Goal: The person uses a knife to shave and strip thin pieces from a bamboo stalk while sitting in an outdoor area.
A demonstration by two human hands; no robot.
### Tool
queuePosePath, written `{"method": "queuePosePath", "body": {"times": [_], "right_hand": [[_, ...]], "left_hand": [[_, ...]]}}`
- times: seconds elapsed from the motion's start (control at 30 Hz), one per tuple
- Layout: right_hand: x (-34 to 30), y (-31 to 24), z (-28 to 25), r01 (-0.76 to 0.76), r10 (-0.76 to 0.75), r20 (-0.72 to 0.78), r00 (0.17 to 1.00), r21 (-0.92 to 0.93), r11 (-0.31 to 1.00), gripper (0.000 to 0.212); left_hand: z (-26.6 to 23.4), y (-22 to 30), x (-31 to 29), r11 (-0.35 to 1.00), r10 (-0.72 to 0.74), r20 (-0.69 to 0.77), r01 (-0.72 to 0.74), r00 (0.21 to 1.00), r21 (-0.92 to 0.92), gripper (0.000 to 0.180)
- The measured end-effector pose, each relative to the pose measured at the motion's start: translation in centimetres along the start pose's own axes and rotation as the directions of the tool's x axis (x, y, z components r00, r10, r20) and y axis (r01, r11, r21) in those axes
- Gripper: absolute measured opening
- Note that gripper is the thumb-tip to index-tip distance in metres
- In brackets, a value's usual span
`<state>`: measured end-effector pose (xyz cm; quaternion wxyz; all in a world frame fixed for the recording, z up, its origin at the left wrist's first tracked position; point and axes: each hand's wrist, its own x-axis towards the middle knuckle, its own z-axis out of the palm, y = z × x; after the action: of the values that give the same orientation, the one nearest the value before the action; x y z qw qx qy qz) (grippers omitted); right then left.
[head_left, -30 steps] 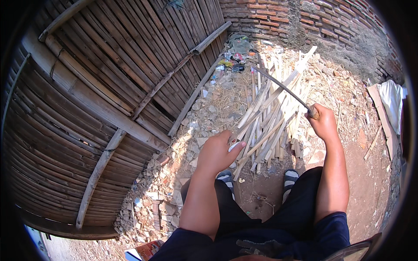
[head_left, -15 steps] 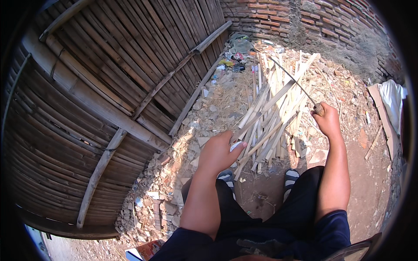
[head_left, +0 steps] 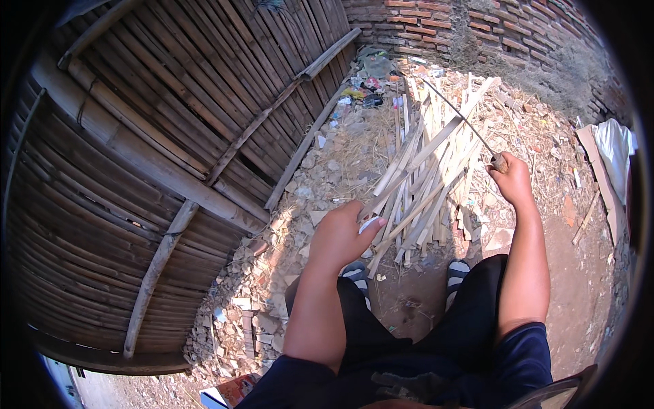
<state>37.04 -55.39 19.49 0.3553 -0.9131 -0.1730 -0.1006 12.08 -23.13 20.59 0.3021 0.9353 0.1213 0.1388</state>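
Slatted wooden wall (head_left: 225,88) at left and brick wall (head_left: 524,37) behind enclose a sunlit patch of ground (head_left: 409,307) strewn with rubble and straw. Centrally, a loose pile of pale wooden strips (head_left: 436,204) lies just ahead of the wearer's feet, many crossing one another. The left hand (head_left: 337,235) is closed around the near end of one long strip (head_left: 434,145), which slants up and rightward above the pile; a small white patch of unclear nature shows beside the thumb. The right hand (head_left: 513,180) grips the handle of a long, thin blade (head_left: 479,136), pointing away and leftward near the strip's far end; contact between them cannot be determined. A white sheet (head_left: 612,157) appears at far right.
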Motion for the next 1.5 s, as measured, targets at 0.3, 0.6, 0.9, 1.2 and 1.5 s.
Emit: {"method": "queuePosePath", "body": {"times": [0.3, 0.6, 0.9, 1.2, 1.5], "right_hand": [[-3.0, -5.6, 0.9, 0.335, -0.285, 0.262, 0.922, -0.172, 0.926, 0.022], [-0.4, -0.5, 0.0, -0.004, 0.002, -0.059, 0.998, -0.045, 0.999, 0.022], [-2.7, -6.2, 1.0, 0.437, -0.413, 0.155, 0.898, -0.191, 0.879, 0.016], [-1.3, -3.9, 0.6, 0.037, -0.045, -0.111, 0.993, -0.075, 0.997, 0.015], [-1.7, -4.2, 0.9, 0.225, -0.224, 0.026, 0.974, -0.211, 0.951, 0.013]], "left_hand": [[0.0, -0.2, 0.1, 1.000, -0.031, 0.030, 0.031, 0.999, -0.004, 0.054], [-0.6, 0.4, 0.1, 0.997, -0.077, 0.069, 0.077, 0.995, 0.006, 0.054], [-0.3, 0.7, 0.1, 0.995, -0.083, 0.031, 0.085, 0.996, -0.050, 0.051], [-0.1, 0.2, 0.2, 0.998, -0.063, -0.016, 0.062, 0.998, -0.031, 0.044], [-0.2, 0.6, 0.2, 0.997, -0.075, -0.011, 0.075, 0.997, -0.027, 0.052]]}}
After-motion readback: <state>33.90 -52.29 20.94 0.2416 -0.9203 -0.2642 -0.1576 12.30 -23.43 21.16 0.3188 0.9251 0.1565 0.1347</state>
